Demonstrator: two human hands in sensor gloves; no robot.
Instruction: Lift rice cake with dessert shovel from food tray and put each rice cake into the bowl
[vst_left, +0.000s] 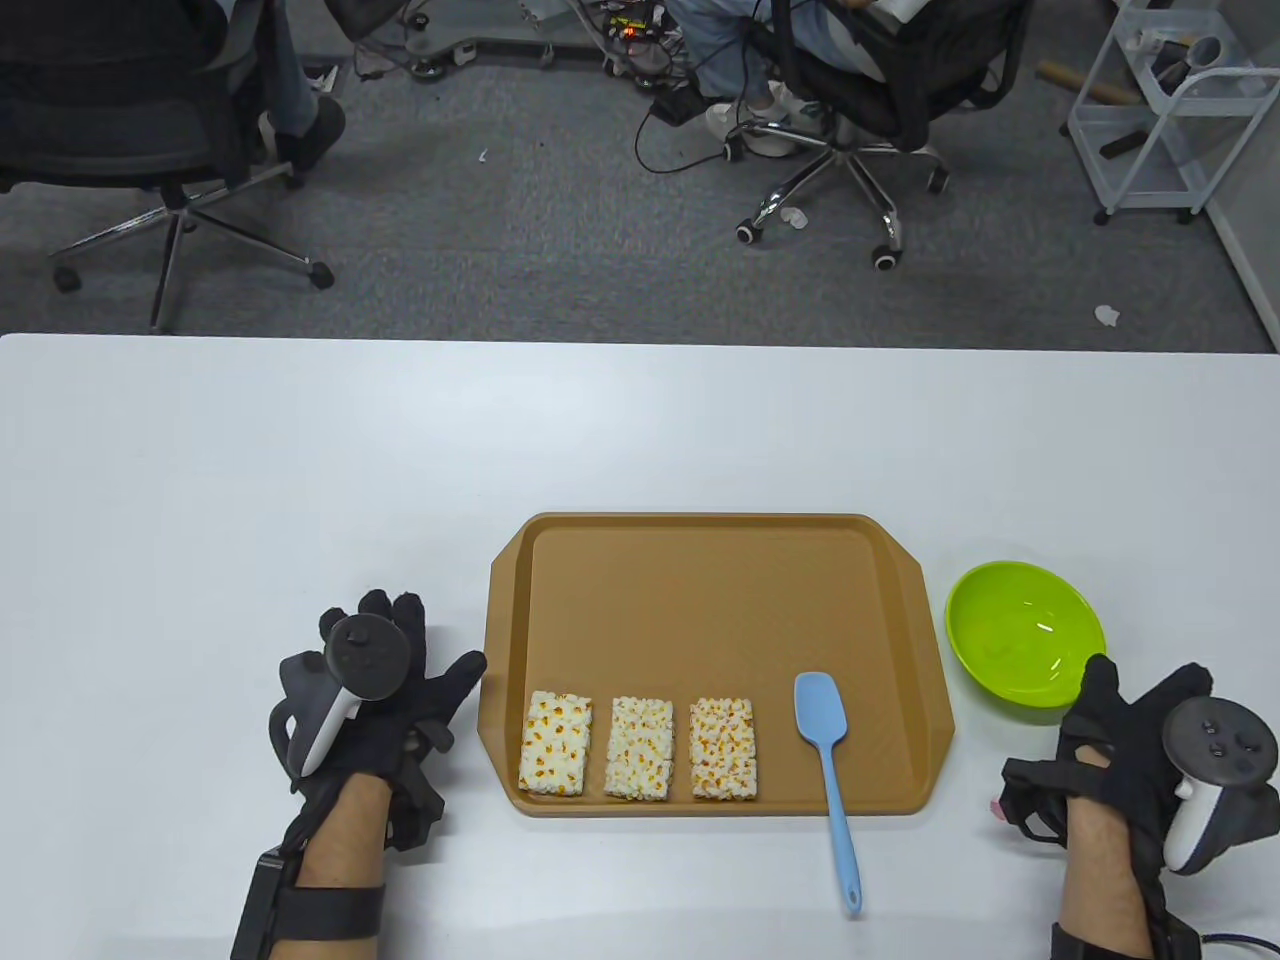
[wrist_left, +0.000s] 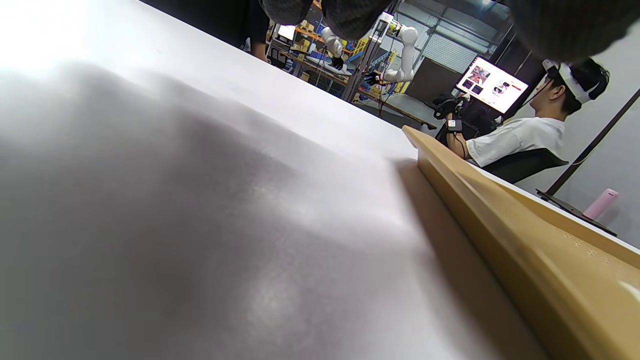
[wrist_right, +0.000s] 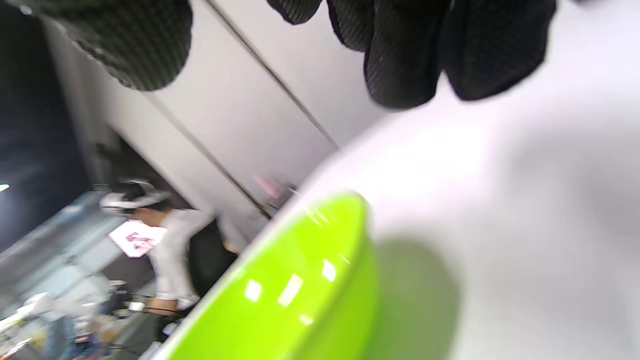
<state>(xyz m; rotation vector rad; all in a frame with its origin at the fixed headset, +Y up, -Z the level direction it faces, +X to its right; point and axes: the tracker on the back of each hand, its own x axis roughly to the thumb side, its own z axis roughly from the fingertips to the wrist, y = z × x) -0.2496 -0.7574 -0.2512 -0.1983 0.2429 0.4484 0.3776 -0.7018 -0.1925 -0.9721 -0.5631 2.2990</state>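
Three rice cakes lie in a row along the near edge of the brown food tray (vst_left: 700, 540): left cake (vst_left: 555, 743), middle cake (vst_left: 639, 747), right cake (vst_left: 723, 748). The light blue dessert shovel (vst_left: 828, 770) lies with its blade in the tray and its handle over the near rim onto the table. The lime green bowl (vst_left: 1025, 633) stands right of the tray and is empty; its wall (wrist_right: 300, 300) fills the right wrist view. My left hand (vst_left: 385, 650) rests flat on the table left of the tray, holding nothing. My right hand (vst_left: 1140, 715) hovers beside the bowl's near right side, holding nothing.
The tray's rim (wrist_left: 500, 220) runs along the right in the left wrist view. The white table (vst_left: 300, 480) stretches far behind and to the left. Office chairs and seated people are beyond the table's far edge.
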